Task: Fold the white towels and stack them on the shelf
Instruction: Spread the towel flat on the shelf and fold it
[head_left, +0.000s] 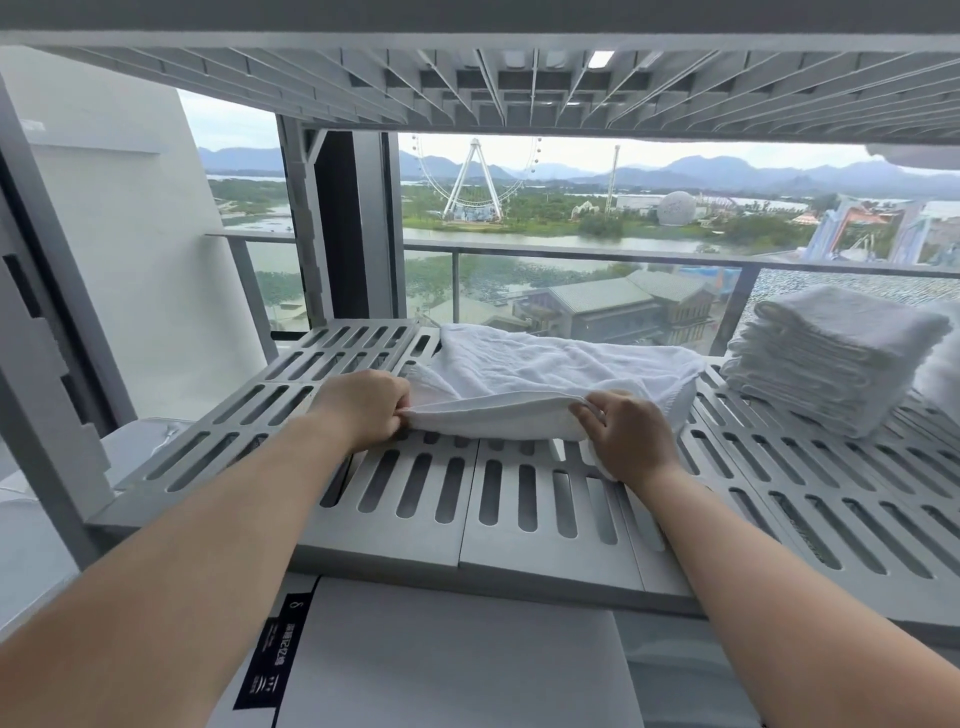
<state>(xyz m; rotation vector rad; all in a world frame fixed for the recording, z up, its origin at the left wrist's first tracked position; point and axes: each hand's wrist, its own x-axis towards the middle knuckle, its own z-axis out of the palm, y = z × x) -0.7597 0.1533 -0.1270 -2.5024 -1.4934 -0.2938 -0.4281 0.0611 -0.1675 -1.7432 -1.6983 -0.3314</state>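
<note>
A: Where's the towel (545, 371)?
B: Mid-shelf (519, 525), long axis running left to right, parallel to the front edge. The stack (831, 358) sits at the right end.
A: And the hands?
B: Left hand (363, 408) and right hand (626, 436) each pinch the near hem, one per end, raised, probably to fold it evenly toward the back edge.

One loose towel (545, 374), perhaps seven folded towels (831, 364).
</note>
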